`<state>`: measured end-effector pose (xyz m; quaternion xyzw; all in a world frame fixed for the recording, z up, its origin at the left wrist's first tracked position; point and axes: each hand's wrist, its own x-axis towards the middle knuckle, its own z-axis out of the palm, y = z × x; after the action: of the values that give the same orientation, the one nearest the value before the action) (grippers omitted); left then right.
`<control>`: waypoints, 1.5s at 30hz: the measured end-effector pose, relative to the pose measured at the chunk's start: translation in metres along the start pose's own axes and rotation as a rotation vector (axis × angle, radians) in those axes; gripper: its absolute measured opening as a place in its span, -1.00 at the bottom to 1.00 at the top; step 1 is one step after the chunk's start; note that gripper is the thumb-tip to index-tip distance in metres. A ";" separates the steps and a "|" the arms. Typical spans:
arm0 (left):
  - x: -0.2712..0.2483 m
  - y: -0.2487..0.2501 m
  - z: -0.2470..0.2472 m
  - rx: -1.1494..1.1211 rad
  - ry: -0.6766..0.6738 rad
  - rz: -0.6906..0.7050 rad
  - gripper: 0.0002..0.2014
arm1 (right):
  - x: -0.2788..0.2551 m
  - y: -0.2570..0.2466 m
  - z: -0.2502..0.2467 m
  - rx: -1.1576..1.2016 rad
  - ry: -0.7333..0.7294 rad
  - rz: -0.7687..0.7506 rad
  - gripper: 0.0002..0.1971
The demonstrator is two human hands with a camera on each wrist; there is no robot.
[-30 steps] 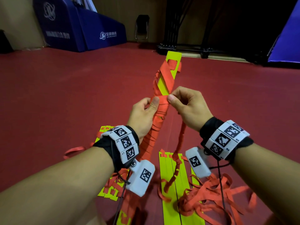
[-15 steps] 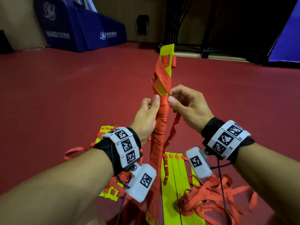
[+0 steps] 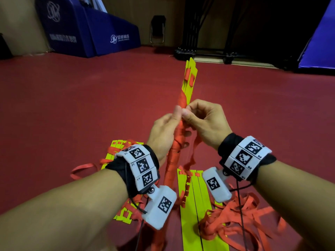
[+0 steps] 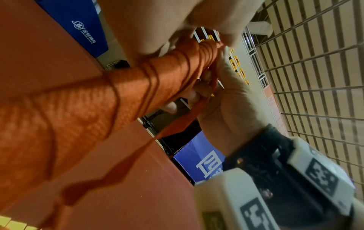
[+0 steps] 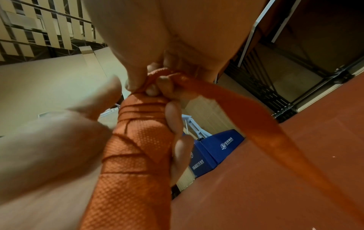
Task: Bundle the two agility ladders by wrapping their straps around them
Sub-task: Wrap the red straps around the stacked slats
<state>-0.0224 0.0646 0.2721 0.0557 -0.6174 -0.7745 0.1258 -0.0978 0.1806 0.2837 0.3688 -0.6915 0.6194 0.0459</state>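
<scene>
Ladder on floor: second agility ladder [image 3: 194, 205] lies flat on the red floor [image 3: 72, 105] between the forearms, yellow slats side by side, loose orange straps [image 3: 241, 220] heaped just right of it.
More slats: another group of yellow slats [image 3: 116, 151] lies on the floor left of the left wrist, with an orange loop beside it.
Held ladder: folded bundle [image 3: 178, 142] stands nearly upright above the floor, its lower length bound in crossing turns of orange strap, yellow ends [image 3: 190, 78] bare at the top.
Left hand: left hand [image 3: 163, 131] grips the wrapped bundle, fingers curled round it, thumb pressed at the upper edge of the wrapping.
Right hand: right hand [image 3: 204, 120] pinches the free strap [image 5: 236, 99] against the bundle beside the left thumb; the tail hangs away downward.
Strap end: whether it is tucked under a turn is unclear; fingers cover it.
Background: blue padded mats [image 3: 90, 33] and a dark metal rack [image 3: 204, 53] stand at the far wall.
</scene>
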 end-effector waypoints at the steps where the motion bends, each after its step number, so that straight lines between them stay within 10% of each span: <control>1: 0.001 -0.002 0.000 0.020 -0.020 0.010 -0.62 | 0.001 0.000 -0.001 -0.020 0.013 0.004 -0.81; 16: 0.014 -0.002 -0.004 0.105 0.080 0.125 -0.86 | 0.006 0.000 -0.012 -0.292 0.125 0.070 -0.90; 26: 0.014 0.001 -0.007 0.137 0.101 0.144 -0.81 | 0.009 -0.009 -0.022 -0.437 -0.085 0.288 -0.72; 45: 0.004 0.004 -0.010 -0.012 -0.018 -0.057 -0.75 | -0.003 -0.008 -0.003 -0.156 -0.071 -0.018 -0.91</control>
<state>-0.0235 0.0531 0.2738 0.0658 -0.6118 -0.7821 0.0984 -0.0926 0.1850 0.2897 0.3919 -0.7356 0.5497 0.0556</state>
